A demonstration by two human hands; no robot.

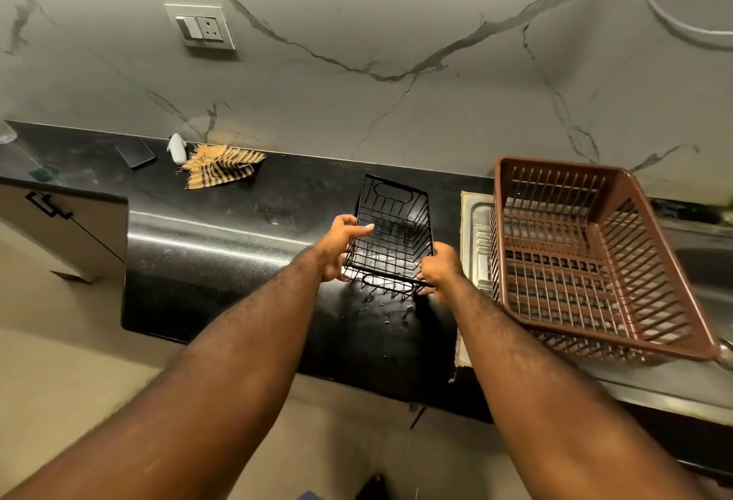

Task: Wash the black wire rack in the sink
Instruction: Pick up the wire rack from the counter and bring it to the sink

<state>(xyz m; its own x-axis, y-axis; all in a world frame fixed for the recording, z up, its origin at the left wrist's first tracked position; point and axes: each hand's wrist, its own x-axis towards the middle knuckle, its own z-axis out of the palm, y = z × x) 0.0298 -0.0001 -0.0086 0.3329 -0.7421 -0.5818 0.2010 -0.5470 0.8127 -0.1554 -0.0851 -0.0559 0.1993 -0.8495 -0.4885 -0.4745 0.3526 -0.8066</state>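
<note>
The black wire rack (394, 229) is a small basket of thin black wire, held just above the black countertop (238, 245) to the left of the sink. My left hand (341, 245) grips its left rim, thumb over the top wire. My right hand (440, 269) grips its near right corner. Water drops lie on the counter under the rack. The steel sink (478, 245) shows as a drainboard strip at the right, mostly hidden by a crate.
A brown plastic crate (595, 261) sits tilted over the sink. A checked orange cloth (222, 168), a small white bottle (176, 148) and a dark flat phone (135, 153) lie by the marble wall. A wall socket (200, 27) is above. A cabinet door (59, 217) stands at left.
</note>
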